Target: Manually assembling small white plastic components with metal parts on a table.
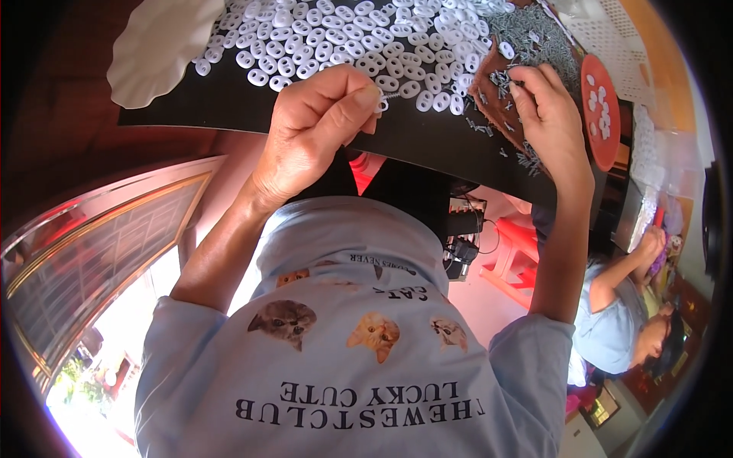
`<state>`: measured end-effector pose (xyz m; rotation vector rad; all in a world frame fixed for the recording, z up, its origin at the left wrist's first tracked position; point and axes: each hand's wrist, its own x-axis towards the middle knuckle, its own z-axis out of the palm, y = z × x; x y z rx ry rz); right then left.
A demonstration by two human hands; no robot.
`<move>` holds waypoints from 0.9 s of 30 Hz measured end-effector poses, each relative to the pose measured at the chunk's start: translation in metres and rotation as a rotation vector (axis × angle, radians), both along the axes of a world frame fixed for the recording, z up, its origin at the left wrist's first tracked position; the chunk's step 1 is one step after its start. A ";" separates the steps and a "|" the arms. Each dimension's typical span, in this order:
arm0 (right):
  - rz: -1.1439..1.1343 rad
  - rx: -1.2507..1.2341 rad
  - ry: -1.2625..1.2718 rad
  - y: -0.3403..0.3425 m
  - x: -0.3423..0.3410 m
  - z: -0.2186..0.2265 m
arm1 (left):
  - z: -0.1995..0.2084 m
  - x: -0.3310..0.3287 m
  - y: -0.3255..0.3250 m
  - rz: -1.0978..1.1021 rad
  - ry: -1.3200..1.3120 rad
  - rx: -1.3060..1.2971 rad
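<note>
Pinched tight, my left grip [313, 130] held a small screw [391, 95] with a white oval washer [380, 106] at my fingertips.
My right grip [546, 114] was closed on small screws picked from the heap of screws [534, 42] beside a brown dish [500, 103]. Both worked above the black desk [229, 99], where white washers [343, 38] lay spread; an orange lid [601, 111] sat just right.

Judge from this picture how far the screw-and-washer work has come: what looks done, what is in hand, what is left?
Done: a few white pieces sit on the red lid. In hand: the left hand pinches a screw at a white oval piece, while the right hand picks at the loose screws. Left: a large spread of white oval pieces on the black sheet.
</note>
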<state>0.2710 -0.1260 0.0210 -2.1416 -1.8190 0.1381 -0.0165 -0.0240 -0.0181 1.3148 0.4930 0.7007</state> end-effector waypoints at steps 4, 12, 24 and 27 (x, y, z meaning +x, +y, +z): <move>0.049 0.070 0.025 -0.003 0.000 -0.002 | 0.002 0.000 -0.002 0.004 0.037 0.007; 0.226 0.118 0.207 0.018 -0.038 0.001 | 0.001 0.001 -0.003 0.010 0.026 0.033; 0.314 0.107 -0.033 0.062 -0.071 0.004 | 0.002 0.003 -0.004 0.029 0.046 0.102; 0.338 -0.008 0.073 0.063 -0.073 0.006 | 0.003 0.002 -0.003 0.014 0.062 0.101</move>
